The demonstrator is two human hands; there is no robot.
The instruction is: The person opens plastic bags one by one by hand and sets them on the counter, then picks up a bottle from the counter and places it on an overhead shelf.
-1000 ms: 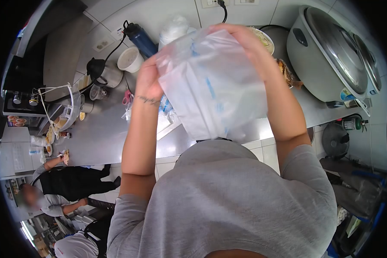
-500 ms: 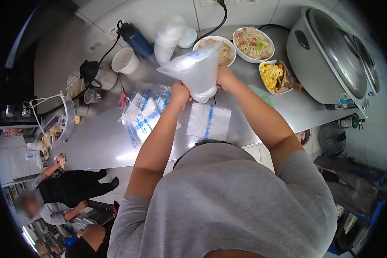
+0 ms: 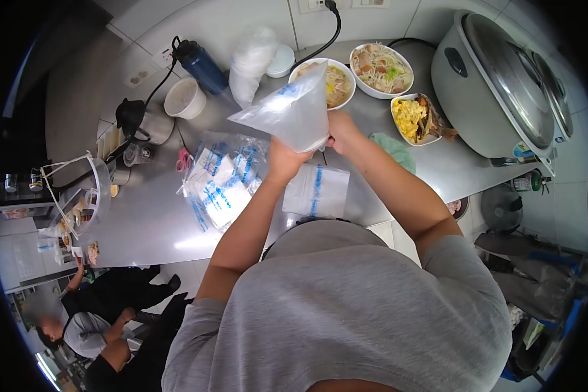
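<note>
- Stainless steel counter (image 3: 144,228) runs along a white tiled wall (image 3: 261,16), giving you a smooth surface under your work.
- Your translucent plastic bag (image 3: 291,108) is up off the counter between your hands, its loose, puffed end fanning forward and to the left.
- Your left hand (image 3: 287,160) is closed around the bag's lower, narrower end; your right hand (image 3: 340,130) pinches its right edge close by. Exactly how the fingertips meet is hard to tell, as the bag and knuckles cover them.
- Grip thin film like this with finger pads rather than nails, and pull evenly from both sides so it doesn't split.
- Mind the loose end: it overlaps the nearer noodle bowl (image 3: 341,91) in view, and I can't tell whether they touch. Drawing it toward you would be cleaner.
- Folded plastic bags (image 3: 317,189) lie flat just below your hands, so lift your wrists enough not to drag them.
- Give the pink-handled scissors (image 3: 184,159), off to the left beside the clear packaging (image 3: 222,176), a wide berth; their points could snag film.
</note>
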